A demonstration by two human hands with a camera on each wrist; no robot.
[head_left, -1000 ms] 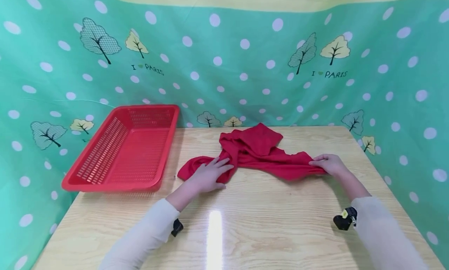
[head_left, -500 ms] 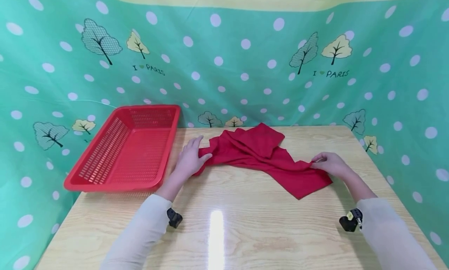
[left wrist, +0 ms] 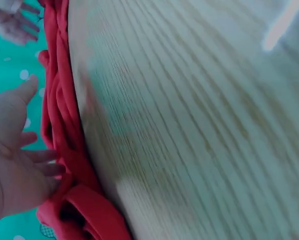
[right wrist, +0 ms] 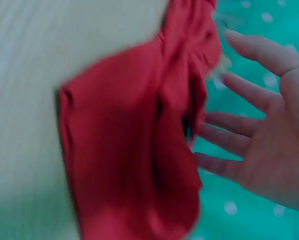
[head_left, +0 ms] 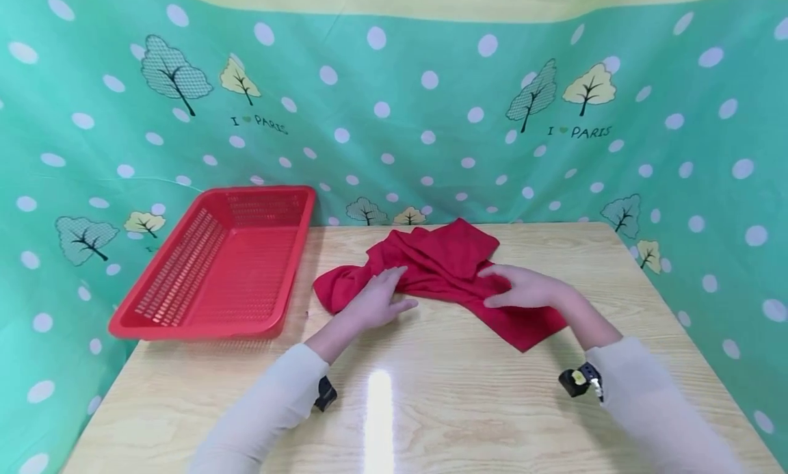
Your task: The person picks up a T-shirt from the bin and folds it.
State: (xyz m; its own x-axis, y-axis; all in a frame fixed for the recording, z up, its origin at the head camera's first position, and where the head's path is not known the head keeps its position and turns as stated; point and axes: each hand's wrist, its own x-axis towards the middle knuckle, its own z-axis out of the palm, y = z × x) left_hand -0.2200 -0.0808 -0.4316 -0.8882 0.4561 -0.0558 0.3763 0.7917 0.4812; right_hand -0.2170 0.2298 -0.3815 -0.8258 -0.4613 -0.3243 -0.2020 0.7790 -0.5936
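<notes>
A crumpled red cloth (head_left: 458, 252) lies across the back of the table, with folds bunched in its middle and a flat corner pointing toward the front at right. Over its left part is my left hand (head_left: 375, 304), fingers spread and thumb out. My right hand (head_left: 523, 286) hovers at the right part, its fingers extended to the left with a gap between thumb and fingers. In the left wrist view, the left fingertips overlap the red folds. The right wrist view has the right hand (right wrist: 274, 125) beside the cloth (right wrist: 124, 135), palm visible and nothing in its grasp.
A red plastic basket (head_left: 246, 275) with perforated sides stands at the left of the wooden table (head_left: 468, 399). Behind and beside the table hangs a green polka-dot curtain (head_left: 406, 63) printed with trees. A bright light reflection crosses the front of the tabletop.
My right hand has let go of the cloth's right end and moved left. The left hand went to the cloth's left end, then came back right. The right corner now lies spread toward the front.
</notes>
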